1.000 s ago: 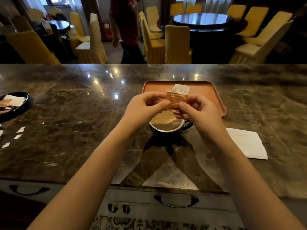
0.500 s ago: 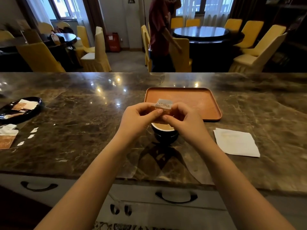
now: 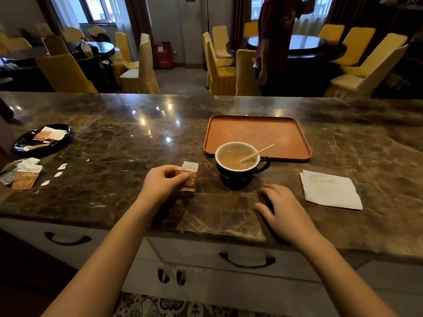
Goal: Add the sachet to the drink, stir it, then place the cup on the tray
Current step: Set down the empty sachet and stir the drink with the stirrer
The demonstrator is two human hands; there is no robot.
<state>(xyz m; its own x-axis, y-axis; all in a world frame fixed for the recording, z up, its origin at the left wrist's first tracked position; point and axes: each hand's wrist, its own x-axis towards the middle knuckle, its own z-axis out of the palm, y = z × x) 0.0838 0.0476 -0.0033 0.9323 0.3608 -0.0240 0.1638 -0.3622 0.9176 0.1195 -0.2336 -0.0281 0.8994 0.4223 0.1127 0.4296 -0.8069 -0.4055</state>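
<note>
Dark brown marble counter (image 3: 114, 156), polished, veined, with ceiling lights mirrored in it. On it before me stood: one orange tray (image 3: 295, 143), far side, right of centre; one dark cup (image 3: 240, 175) of milky drink just in front of the tray, a wooden stirrer (image 3: 258, 153) leaning in it; one white napkin (image 3: 329, 191) to the right; one black dish (image 3: 43, 145) holding sachets at far left; opened sachets (image 3: 25, 177) and small paper scraps (image 3: 58, 174) near the left edge.
</note>
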